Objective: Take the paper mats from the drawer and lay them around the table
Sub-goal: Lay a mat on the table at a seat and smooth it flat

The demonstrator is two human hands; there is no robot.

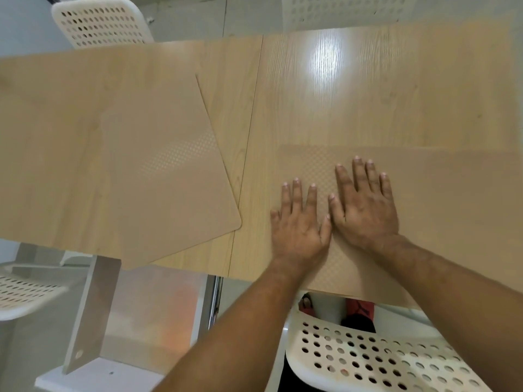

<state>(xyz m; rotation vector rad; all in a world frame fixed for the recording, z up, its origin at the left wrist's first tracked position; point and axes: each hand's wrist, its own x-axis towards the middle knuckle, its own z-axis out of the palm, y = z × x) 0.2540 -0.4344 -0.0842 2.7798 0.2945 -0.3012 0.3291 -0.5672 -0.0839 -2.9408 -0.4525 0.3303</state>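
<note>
I am looking down at a pale wooden counter (368,94) with two paper mats lying on it. The nearer mat (447,210) is sitting straight in front of me, running along the near edge of the counter and off toward the right. Both hands are pressing flat on its left part. The left hand (297,224) is lying palm down over the mat's left border, its fingers (295,193) straight and spread apart, gripping nothing. The right hand (365,207) is lying just beside it, fully on the mat and a little farther from me, its fingers (358,174) also straight and fanned out, holding nothing. The two thumbs are nearly meeting between the hands.

The second mat (141,165) is lying to the left, apart from the first, turned at an angle to the counter's edges. Its near corner is poking slightly past the counter's near edge.

A white chair with round holes (368,357) is standing below my arms, tucked at the near side. Another such chair (102,24) is standing at the far side, on the left.
</note>
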